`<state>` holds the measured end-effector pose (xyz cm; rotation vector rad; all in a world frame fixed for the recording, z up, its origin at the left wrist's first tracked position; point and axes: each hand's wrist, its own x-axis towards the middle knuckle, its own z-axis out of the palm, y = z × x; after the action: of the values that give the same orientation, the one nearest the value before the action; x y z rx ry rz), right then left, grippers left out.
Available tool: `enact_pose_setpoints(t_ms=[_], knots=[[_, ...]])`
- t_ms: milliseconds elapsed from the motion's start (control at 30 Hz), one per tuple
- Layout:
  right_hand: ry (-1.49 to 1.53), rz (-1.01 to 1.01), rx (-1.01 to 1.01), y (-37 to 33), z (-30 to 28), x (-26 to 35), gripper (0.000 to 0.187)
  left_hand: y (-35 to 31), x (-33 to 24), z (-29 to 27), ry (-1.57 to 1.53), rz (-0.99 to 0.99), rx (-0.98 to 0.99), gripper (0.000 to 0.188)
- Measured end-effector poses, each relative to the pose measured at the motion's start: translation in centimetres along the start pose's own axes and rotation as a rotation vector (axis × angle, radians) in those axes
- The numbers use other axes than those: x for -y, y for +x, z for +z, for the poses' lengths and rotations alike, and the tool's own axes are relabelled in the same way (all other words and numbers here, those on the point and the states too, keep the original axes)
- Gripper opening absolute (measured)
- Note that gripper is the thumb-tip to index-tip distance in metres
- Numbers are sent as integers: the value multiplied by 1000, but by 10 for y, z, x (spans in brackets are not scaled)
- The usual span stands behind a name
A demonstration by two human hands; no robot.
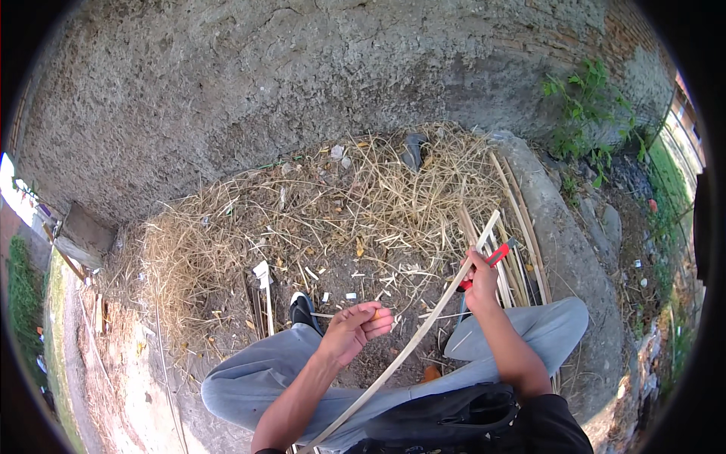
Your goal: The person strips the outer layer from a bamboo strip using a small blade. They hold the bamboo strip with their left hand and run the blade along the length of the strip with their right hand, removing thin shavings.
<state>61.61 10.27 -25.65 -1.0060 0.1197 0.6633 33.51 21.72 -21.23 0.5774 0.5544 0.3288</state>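
My right hand (481,284) is closed round a red utility knife (499,255) and a long pale strip of split cane or wood (412,344). The strip runs slantwise from above that hand, across my lap, to the lower edge. My left hand (357,330) is raised to the left of the strip, apart from it. Its fingers are curled and the thumb lies against them; whatever may be between them is too small to name.
Several more strips (522,219) lie at the right beside a stone edge (544,189). Dry straw (423,189) and pale offcuts cover the ground before my legs. A dark shoe (302,310) shows by my left knee. A rough wall (302,83) rises behind, with a green plant (590,102).
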Motion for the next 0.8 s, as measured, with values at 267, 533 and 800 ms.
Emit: enact_pose_setpoints(t_ms=[267,533,800], knots=[[-3,16,33,0,-1,-4,20,-2,4,-8,10,11,18,15],[-15,21,17,0,-2,-3,22,-3,5,0,7,59,2,18],[-6,38,40,-2,-1,-4,20,-5,1,4,-38,76,28,21]])
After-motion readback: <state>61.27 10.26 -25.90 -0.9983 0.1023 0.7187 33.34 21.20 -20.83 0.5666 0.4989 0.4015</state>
